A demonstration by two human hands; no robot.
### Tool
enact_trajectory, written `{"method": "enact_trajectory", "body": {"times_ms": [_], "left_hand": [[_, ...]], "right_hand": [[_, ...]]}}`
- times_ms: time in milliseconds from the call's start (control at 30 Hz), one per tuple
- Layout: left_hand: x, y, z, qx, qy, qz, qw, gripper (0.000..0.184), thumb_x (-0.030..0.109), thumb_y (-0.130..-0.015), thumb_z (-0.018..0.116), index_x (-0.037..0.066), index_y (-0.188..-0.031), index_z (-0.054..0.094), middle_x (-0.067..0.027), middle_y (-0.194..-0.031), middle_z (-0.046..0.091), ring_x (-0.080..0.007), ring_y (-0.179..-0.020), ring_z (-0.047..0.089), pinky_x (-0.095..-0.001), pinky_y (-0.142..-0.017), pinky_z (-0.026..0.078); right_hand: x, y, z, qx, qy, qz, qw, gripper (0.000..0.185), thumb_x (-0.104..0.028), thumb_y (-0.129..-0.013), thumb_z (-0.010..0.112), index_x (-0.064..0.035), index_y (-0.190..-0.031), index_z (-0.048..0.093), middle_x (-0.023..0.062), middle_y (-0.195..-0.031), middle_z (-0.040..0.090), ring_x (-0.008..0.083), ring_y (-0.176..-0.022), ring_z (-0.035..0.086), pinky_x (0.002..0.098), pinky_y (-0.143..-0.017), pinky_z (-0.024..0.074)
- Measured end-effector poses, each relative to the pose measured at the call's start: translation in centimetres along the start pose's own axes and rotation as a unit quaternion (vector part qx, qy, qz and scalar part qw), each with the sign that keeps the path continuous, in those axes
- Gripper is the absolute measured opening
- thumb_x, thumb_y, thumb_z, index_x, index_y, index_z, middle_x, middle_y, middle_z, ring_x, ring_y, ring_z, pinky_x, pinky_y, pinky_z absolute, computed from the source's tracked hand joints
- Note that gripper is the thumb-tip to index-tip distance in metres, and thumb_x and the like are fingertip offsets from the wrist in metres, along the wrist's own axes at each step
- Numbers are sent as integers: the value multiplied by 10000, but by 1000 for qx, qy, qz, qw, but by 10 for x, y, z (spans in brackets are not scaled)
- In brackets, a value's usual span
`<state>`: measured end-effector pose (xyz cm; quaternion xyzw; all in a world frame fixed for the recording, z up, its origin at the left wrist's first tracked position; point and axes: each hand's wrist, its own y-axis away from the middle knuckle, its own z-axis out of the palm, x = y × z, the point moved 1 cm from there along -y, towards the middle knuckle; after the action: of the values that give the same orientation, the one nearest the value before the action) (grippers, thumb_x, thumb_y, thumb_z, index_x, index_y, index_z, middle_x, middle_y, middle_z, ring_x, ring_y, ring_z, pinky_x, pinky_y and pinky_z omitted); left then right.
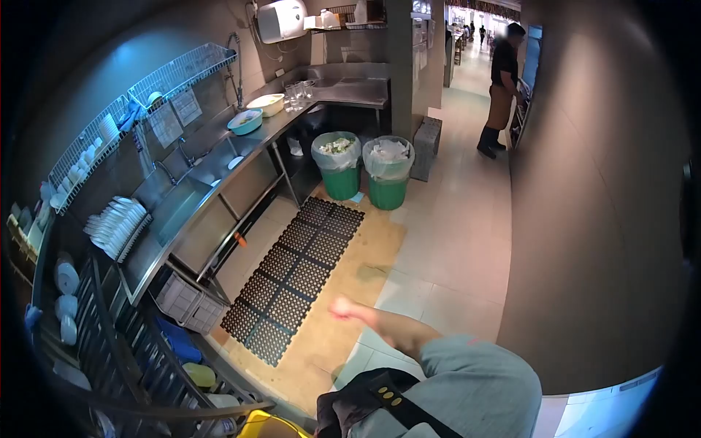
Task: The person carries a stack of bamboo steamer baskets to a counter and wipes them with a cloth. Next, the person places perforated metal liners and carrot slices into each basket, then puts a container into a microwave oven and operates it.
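Observation:
My right hand [342, 307] is held out in front of my body, above the tan floor beside a black rubber mat [292, 281]. Its fingers look curled in, slightly blurred, and no object shows in them. The bare forearm comes out of a grey sleeve [475, 372], next to a dark apron [369, 390]. My left hand lies outside the view. Ahead on the left runs a steel sink counter [208, 201] with a rack of white plates [120, 226] at its near end.
Two green bins [340, 179] with clear liners stand past the mat, beside a grey block [426, 150]. Black shelving [139, 343] stands at left, a yellow container [270, 425] below. A brown wall [584, 241] borders the right; a person [502, 87] stands along the corridor.

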<state>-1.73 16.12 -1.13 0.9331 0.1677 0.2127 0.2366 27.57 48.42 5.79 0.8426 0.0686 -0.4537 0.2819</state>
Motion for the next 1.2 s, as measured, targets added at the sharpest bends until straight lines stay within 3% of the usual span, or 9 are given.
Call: {"method": "enact_trajectory", "body": {"times_ms": [100, 133, 333, 433, 600, 733, 867, 1033, 1200], "left_hand": [[-2, -56, -30, 0, 36, -11, 999, 450, 340, -842, 602, 58, -1194, 579, -166, -1086, 638, -311, -1042, 601, -416, -894, 486], [-5, -77, -43, 3, 48, -12, 999, 446, 340, -848, 593, 60, -1195, 579, -164, -1078, 640, -310, -1039, 603, -417, -893, 487], [-44, -214, -142, 28, 113, -19, 993, 424, 344, -879, 540, 73, -1203, 579, -155, -1031, 653, -308, -1020, 612, -420, -886, 490], [-81, -274, -214, 53, 153, -26, 986, 415, 346, -895, 513, 79, -1206, 579, -151, -1008, 660, -306, -1010, 616, -421, -882, 492], [-193, -355, -361, 106, 390, 22, 914, 405, 349, -921, 469, 90, -1213, 579, -143, -969, 671, -304, -994, 624, -424, -876, 495], [-71, -176, -622, 354, 284, 98, 886, 200, 175, -833, 622, 22, -954, 664, -118, -892, 682, -202, -821, 642, -348, -752, 503], [-26, -77, -751, 601, 220, 157, 752, 121, 102, -859, 656, 1, -919, 682, -67, -851, 672, -150, -773, 614, -292, -695, 483], [-46, 8, -914, 928, 91, 124, 340, 294, 329, -935, 564, 51, -1021, 605, -67, -983, 601, -158, -883, 538, -320, -798, 393], [-127, 64, -1021, 876, 362, -145, 284, 527, 578, -899, 487, 89, -1065, 592, -110, -1009, 601, -270, -943, 547, -440, -810, 432]], "right_hand": [[-179, -42, 7, 103, 123, -394, 905, 392, -359, -800, 609, -39, -575, 632, 84, -514, 588, 195, -448, 575, 359, -478, 479], [-234, -45, 17, 6, 12, -175, 985, 298, -294, -744, 608, -39, -597, 655, 122, -534, 594, 231, -470, 581, 382, -498, 480], [-386, -139, 139, -111, -125, -468, 868, 157, 77, -538, 557, -63, -596, 514, 22, -576, 553, 142, -550, 517, 313, -475, 401], [-425, -189, 204, -312, -22, -305, 900, 208, 51, -563, 600, -55, -741, 625, 52, -671, 608, 172, -636, 581, 322, -528, 446], [-516, -241, 246, -285, 70, -515, 805, 397, -139, -570, 738, -51, -948, 659, 115, -747, 647, 238, -670, 621, 397, -571, 492], [-652, -247, 242, -304, -134, -553, 764, 420, -137, -728, 715, -43, -1124, 613, 100, -924, 666, 184, -878, 651, 311, -755, 524], [-798, -248, 212, -372, -225, -546, 716, 316, -93, -812, 717, -39, -1097, 592, 19, -907, 644, 97, -784, 616, 263, -712, 521], [-956, -235, 241, -421, -288, -649, 565, 717, -151, -753, 778, -51, -1347, 388, 132, -1100, 598, 209, -975, 610, 329, -809, 520], [-1059, -202, 299, -359, -246, -742, 511, 1056, -366, -669, 838, -52, -1458, 209, 277, -1295, 478, 365, -1188, 506, 419, -985, 428]]}}
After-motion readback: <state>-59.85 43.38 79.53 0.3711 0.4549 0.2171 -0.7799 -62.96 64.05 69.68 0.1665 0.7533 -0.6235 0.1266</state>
